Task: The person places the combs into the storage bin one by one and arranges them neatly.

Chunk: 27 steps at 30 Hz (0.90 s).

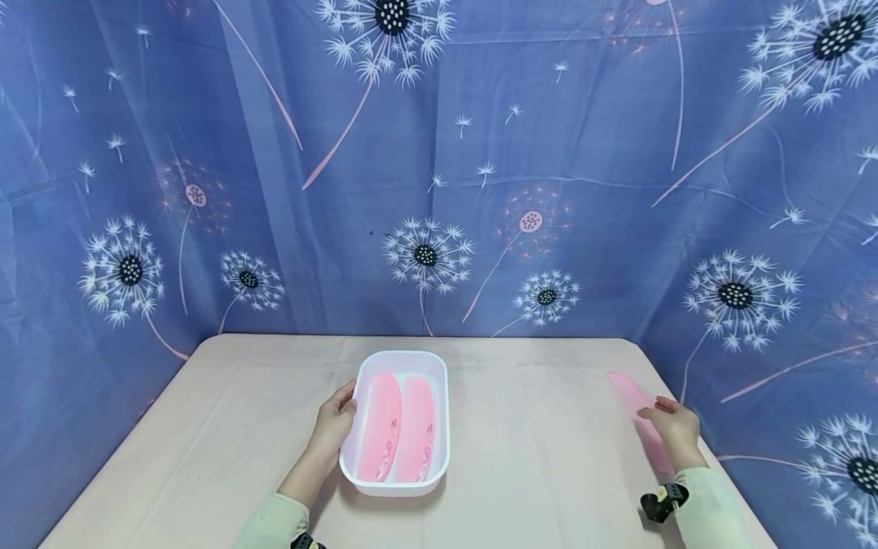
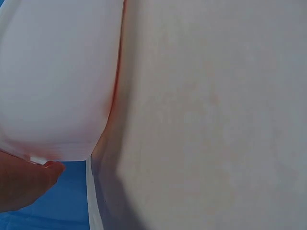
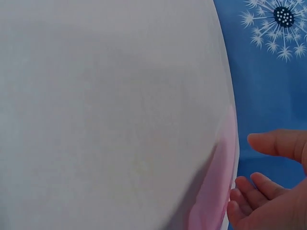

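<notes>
My left hand (image 1: pixel 336 415) grips the left wall of a white plastic container (image 1: pixel 394 492), thumb on the near side of the rim. In the left wrist view the container's smooth outer side (image 2: pixel 57 81) fills the upper left, with part of the hand (image 2: pixel 29 182) below it. Inside lie two long, curved pink pieces, the left one (image 1: pixel 379 427) and the right one (image 1: pixel 416 427), side by side with small print on them. Over at the right, my right hand (image 1: pixel 672 427) hovers by a similar pink piece (image 3: pixel 216 191), thumb and fingers spread apart with nothing between them.
A pale cloth covers the table (image 1: pixel 535 427). Blue curtains (image 1: pixel 480 152) with dandelion prints hang close behind it and along both sides. The third pink piece lies along the table's right edge.
</notes>
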{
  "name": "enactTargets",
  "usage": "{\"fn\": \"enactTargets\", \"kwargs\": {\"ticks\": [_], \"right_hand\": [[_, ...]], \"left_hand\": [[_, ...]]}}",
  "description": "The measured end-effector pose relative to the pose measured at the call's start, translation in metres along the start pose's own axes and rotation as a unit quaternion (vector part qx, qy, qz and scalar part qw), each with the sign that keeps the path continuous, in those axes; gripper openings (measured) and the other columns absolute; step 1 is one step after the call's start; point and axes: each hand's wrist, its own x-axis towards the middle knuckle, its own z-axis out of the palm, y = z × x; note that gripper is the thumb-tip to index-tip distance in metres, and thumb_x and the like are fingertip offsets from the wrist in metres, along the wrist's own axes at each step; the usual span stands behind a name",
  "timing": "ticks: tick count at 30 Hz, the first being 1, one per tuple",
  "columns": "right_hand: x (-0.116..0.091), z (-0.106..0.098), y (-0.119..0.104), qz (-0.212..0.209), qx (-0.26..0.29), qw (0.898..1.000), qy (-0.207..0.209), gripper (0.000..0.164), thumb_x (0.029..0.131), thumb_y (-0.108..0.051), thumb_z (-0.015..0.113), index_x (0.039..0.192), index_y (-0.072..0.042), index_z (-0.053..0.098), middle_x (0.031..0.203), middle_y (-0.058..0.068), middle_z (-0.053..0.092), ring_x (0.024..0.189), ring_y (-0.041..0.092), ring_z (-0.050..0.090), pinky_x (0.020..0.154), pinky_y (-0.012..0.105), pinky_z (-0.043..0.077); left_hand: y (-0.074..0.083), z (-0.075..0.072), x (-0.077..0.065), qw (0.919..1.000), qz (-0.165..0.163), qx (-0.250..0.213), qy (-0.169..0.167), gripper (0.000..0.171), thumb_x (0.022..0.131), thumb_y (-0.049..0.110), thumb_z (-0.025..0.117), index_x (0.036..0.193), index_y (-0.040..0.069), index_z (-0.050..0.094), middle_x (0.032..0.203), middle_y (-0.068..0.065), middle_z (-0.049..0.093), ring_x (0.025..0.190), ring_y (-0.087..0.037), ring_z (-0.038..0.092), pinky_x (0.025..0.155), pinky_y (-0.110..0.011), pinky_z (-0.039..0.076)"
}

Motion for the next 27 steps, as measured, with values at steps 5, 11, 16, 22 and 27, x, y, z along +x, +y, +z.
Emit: {"fn": "enactTargets", "kwargs": {"ticks": [5,11,16,22,27], "right_hand": [[0.001,-0.002,0.004,0.016,0.000,1.000,-0.002,0.070,0.083,-0.010,0.065,0.142,0.012,0.032,0.147,0.033,0.028,0.135,0.048,0.028,0.112,0.056,0.027],[0.002,0.001,0.007,0.009,-0.016,1.000,0.006,0.069,0.081,-0.006,0.065,0.141,0.011,0.035,0.143,0.033,0.034,0.129,0.046,0.035,0.109,0.054,0.033],[0.005,0.004,0.011,-0.009,-0.044,0.999,0.022,0.068,0.076,-0.002,0.066,0.138,0.011,0.040,0.138,0.032,0.039,0.124,0.044,0.037,0.102,0.049,0.039],[0.005,0.007,0.008,-0.005,-0.047,0.998,0.030,0.066,0.075,-0.001,0.068,0.134,0.011,0.043,0.133,0.032,0.042,0.118,0.041,0.039,0.096,0.049,0.042],[0.000,0.007,0.004,0.016,-0.056,0.998,0.016,0.065,0.077,-0.006,0.067,0.134,0.012,0.041,0.139,0.034,0.035,0.125,0.046,0.034,0.106,0.056,0.033]], "left_hand": [[0.000,0.000,0.000,1.0000,0.001,0.002,0.000,0.048,0.100,0.006,0.037,0.148,0.001,0.032,0.148,-0.025,0.036,0.136,-0.042,0.033,0.113,-0.050,0.030],[0.001,0.000,0.000,1.0000,0.001,0.004,-0.001,0.048,0.101,0.007,0.037,0.148,0.002,0.032,0.148,-0.024,0.035,0.137,-0.042,0.032,0.113,-0.050,0.029],[0.001,0.001,0.000,1.0000,-0.003,0.006,0.000,0.048,0.101,0.008,0.037,0.148,0.003,0.032,0.149,-0.024,0.035,0.138,-0.041,0.031,0.113,-0.050,0.030],[0.001,0.000,0.001,1.0000,-0.003,0.003,0.001,0.048,0.101,0.008,0.037,0.148,0.002,0.031,0.148,-0.024,0.035,0.137,-0.041,0.032,0.113,-0.050,0.030],[0.001,0.000,0.000,1.0000,-0.003,0.003,0.001,0.048,0.100,0.007,0.037,0.148,0.002,0.031,0.148,-0.024,0.036,0.137,-0.041,0.032,0.113,-0.050,0.030]]}}
